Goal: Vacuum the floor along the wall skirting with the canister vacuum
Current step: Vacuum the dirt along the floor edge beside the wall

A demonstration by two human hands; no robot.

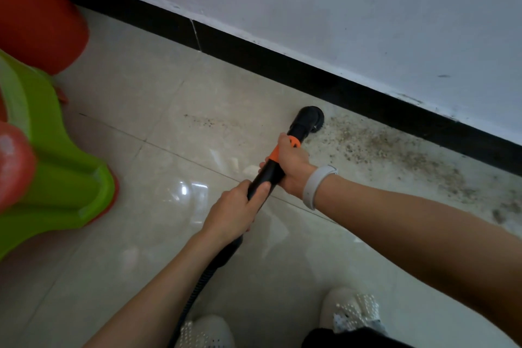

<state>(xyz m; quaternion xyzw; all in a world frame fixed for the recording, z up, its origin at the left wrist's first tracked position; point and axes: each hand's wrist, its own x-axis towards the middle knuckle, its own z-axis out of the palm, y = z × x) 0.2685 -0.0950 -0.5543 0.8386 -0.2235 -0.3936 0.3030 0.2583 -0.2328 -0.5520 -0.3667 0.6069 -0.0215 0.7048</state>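
Two hands hold the black wand (267,175): right hand (291,164) clamped nearer the round nozzle (310,118), left hand (234,212) clamped behind; dirt (395,150) lies beyond, beside the skirting (282,65).

Black wand (267,175) with orange collar (282,148), black skirting (282,65), perhaps brown-speckled beige floor (141,150)

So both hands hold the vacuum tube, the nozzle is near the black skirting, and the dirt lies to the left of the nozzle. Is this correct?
Not quite. In the head view most of the dirt lies to the right of the nozzle, along the black skirting; only a faint trace sits left. The rest holds: the left hand and right hand both grip the vacuum tube.
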